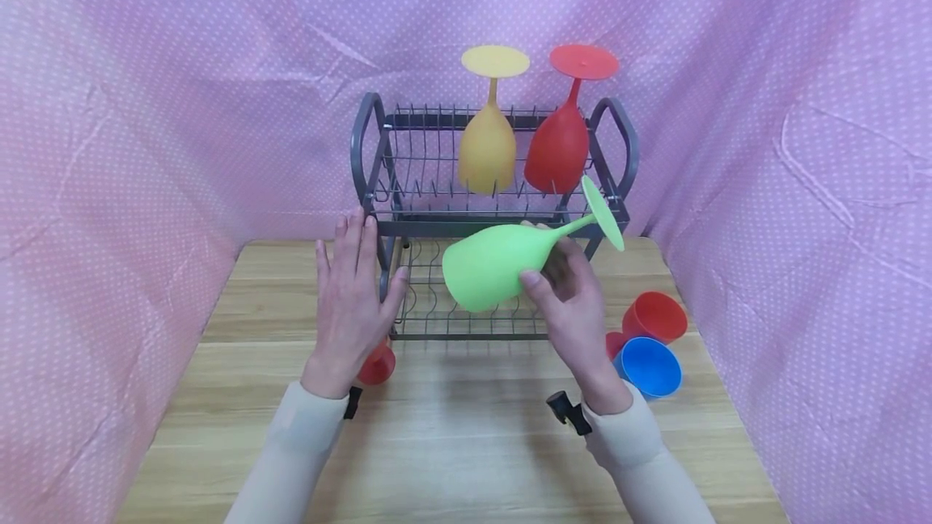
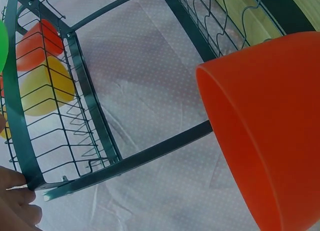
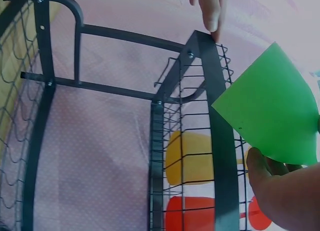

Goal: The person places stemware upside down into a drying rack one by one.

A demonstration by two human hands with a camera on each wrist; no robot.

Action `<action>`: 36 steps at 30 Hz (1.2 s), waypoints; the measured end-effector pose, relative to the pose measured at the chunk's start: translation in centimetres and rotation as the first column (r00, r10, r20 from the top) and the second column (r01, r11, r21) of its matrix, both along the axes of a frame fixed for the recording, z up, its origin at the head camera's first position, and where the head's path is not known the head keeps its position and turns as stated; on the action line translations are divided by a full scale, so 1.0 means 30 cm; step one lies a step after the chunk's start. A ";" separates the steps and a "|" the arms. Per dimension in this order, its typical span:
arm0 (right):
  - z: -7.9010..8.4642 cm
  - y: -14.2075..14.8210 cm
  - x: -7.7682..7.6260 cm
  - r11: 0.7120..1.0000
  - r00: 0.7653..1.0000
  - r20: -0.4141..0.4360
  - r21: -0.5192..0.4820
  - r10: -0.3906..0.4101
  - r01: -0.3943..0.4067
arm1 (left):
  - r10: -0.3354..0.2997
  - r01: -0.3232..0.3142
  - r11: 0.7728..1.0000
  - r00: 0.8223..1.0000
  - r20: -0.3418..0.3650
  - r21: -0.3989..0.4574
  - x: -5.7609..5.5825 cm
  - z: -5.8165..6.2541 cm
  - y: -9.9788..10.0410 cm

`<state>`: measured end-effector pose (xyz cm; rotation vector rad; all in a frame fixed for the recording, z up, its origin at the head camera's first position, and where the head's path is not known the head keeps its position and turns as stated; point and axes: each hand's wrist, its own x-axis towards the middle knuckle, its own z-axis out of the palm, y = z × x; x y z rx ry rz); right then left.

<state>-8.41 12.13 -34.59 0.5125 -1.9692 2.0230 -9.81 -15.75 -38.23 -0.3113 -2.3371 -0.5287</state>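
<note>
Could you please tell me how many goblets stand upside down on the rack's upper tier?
2: a yellow goblet, and a red goblet to its right in the head view. The right hand holds a green goblet.

off-white long sleeves; small black fittings at both cuffs

Wood-grain table bears dark two-tier rack; red cup front-left; second red cup, blue cup at right.

On your head view's dial, you have a blue cup at four o'clock, a red cup just beside it, and a partly hidden red cup at seven. Pink dotted cloth hangs from nine through three; wood-grain tabletop fills six.
</note>
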 end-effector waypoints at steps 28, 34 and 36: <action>0.211 -0.094 -0.168 1.000 0.963 -0.270 -0.022 -0.014 0.008 | 0.007 -0.007 1.000 1.000 -0.027 0.010 0.003 0.013 0.008; 0.233 -0.124 -0.205 0.998 0.949 -0.316 -0.063 -0.007 -0.013 | -0.004 0.005 1.000 1.000 -0.030 0.015 0.005 0.011 0.010; 0.239 -0.135 -0.219 0.997 0.946 -0.323 -0.076 -0.011 -0.015 | -0.003 0.004 1.000 0.999 -0.033 0.020 0.006 0.009 0.010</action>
